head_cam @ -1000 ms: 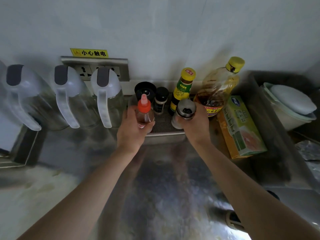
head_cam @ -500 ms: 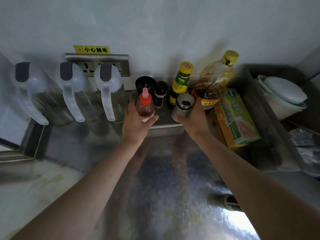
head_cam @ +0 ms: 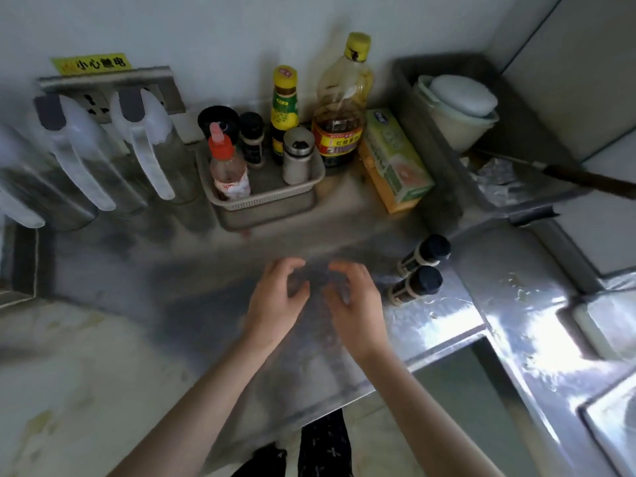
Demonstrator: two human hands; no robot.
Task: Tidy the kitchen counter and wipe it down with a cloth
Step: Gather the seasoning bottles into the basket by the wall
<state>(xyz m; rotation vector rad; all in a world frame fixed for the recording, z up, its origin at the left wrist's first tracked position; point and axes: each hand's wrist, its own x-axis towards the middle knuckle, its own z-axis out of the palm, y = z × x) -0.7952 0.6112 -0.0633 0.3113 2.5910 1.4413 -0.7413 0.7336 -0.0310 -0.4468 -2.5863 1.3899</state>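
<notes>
My left hand [head_cam: 277,297] and my right hand [head_cam: 354,299] hover side by side over the steel counter [head_cam: 165,277], fingers curled and apart, holding nothing. Behind them a grey basket [head_cam: 265,199] stands against the wall. In it are a red-capped sauce bottle [head_cam: 227,166], a steel shaker [head_cam: 297,156], a small black-capped jar [head_cam: 253,137] and a yellow-capped bottle [head_cam: 284,108]. Two black-capped spice jars [head_cam: 425,253] [head_cam: 414,285] lie on their sides on the counter, right of my right hand. No cloth is in view.
Clear pitchers with white handles [head_cam: 151,149] line the back left under a wall socket. A large oil bottle [head_cam: 340,108] and a yellow-green box [head_cam: 394,160] sit right of the basket. A steel tray [head_cam: 447,139] holds a lidded white bowl [head_cam: 457,105]. A knife [head_cam: 568,175] lies across it.
Both hands let go of the red-capped bottle and the steel shaker, which now stand in the basket, and pulled back toward me. The view tilted down and right.
</notes>
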